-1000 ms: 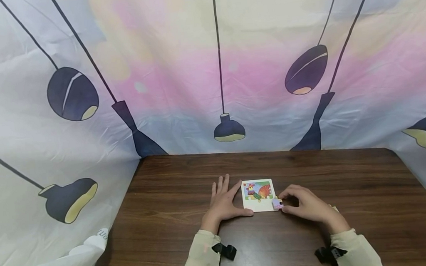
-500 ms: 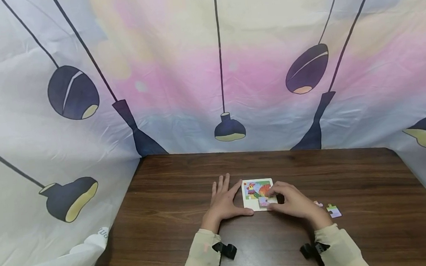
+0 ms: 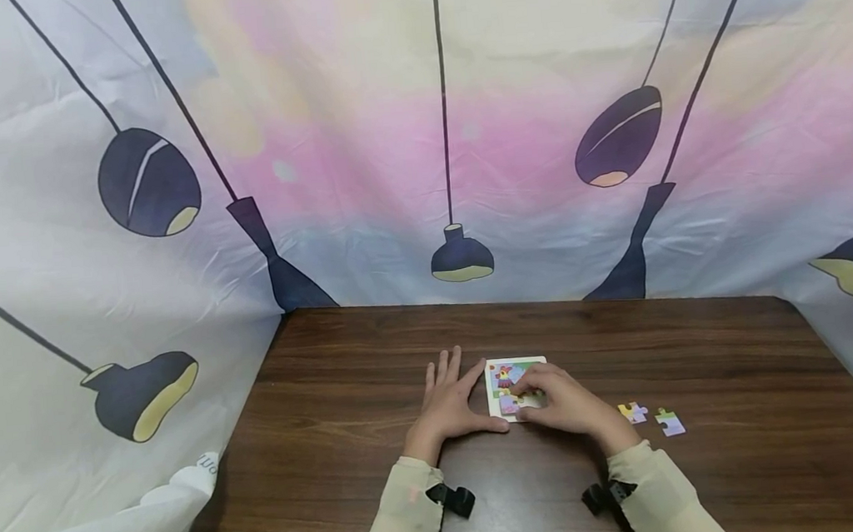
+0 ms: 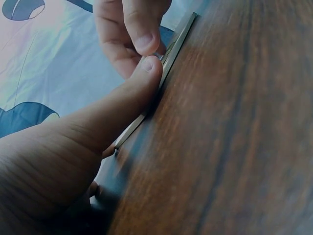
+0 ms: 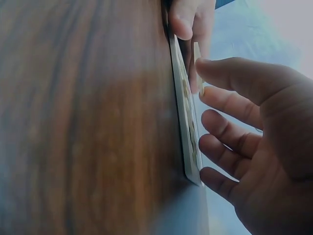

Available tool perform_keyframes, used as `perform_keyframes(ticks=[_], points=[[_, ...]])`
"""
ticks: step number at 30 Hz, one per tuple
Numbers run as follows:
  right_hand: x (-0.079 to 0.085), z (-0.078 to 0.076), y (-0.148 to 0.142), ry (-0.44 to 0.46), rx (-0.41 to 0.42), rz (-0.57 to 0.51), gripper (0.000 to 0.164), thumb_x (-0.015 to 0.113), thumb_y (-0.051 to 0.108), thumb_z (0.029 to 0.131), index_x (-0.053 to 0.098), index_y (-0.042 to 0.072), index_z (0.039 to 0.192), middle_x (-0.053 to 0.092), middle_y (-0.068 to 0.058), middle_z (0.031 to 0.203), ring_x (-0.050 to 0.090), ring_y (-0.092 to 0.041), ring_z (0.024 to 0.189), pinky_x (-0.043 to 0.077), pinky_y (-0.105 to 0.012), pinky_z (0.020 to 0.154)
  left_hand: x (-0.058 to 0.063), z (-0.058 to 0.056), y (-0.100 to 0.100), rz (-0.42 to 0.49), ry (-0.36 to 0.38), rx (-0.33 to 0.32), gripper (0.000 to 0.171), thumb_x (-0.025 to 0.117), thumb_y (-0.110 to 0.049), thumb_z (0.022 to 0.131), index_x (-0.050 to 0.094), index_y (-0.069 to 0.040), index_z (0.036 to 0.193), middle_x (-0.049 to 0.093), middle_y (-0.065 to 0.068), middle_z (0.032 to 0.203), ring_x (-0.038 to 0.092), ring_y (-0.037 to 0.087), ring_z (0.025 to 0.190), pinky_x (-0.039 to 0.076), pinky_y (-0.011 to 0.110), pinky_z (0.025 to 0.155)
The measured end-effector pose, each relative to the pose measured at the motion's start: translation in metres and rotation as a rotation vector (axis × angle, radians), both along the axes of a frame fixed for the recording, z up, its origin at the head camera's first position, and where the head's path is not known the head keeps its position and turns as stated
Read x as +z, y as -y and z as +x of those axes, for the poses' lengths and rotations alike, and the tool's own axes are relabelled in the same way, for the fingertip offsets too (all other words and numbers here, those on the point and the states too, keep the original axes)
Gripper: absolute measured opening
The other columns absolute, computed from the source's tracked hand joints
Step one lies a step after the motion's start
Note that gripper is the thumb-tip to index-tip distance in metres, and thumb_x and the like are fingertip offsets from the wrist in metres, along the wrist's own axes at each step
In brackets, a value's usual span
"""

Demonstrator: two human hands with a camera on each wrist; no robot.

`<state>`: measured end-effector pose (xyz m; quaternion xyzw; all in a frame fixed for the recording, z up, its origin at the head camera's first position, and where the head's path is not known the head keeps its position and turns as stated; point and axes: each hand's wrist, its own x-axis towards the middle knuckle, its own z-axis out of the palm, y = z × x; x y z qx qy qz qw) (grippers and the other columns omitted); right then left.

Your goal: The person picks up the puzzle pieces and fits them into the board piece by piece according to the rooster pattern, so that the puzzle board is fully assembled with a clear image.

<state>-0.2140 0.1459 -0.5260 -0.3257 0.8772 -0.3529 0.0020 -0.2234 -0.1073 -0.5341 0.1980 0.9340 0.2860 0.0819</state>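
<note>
A small square jigsaw tray point(image 3: 490, 388) with a white border and a colourful hen picture lies flat on the table. My left hand point(image 3: 447, 412) spreads its fingers along the tray's left side, with the thumb at its near edge. Over the tray's lower left part, my right hand point(image 3: 575, 407) pinches a pale purple jigsaw piece point(image 3: 509, 403) between thumb and index finger. From the right wrist view, this piece point(image 5: 196, 51) stands just above the tray point(image 5: 180, 105), its edge towards the camera. The right hand covers much of the tray's right half in the head view.
Two loose jigsaw pieces lie right of the tray: one yellow and lilac point(image 3: 633, 413), one green and lilac point(image 3: 669, 422). The dark wooden table point(image 3: 360, 371) meets a curtain point(image 3: 356, 138) printed with lamps at its back and left.
My right hand has carried the pinched piece leftward from the tray's lower right corner to its lower left, uncovering two loose pieces. The left hand stays in place.
</note>
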Motion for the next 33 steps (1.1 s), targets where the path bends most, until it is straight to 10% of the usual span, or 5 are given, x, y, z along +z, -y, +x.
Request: perform_keyframes(ticks=[10,33], points=[[-0.003,0.0,0.009,-0.004,-0.032,0.078,0.019,0.085,0.022,0.091,0.078,0.018,0.108,0.068,0.006,0.109,0.063,-0.021,0.105,0.044,-0.053,0.092,-0.001,0.0,0.001,-0.004,0.0,-0.004,0.115,0.09,-0.064,0.073,0.039,-0.022,0.166,0.006,0.019,0.176,-0.003,0.041,0.162,0.0,0.062,0.128],[-0.001,0.002,0.018,-0.054,-0.056,0.118,0.021,0.085,0.026,0.092,0.082,0.022,0.113,0.066,0.008,0.105,0.061,-0.014,0.1,0.036,-0.038,0.083,0.001,-0.001,-0.001,-0.029,-0.012,-0.008,0.115,0.089,-0.066,0.073,0.038,-0.021,0.166,0.006,0.019,0.176,-0.002,0.042,0.162,0.001,0.063,0.128]])
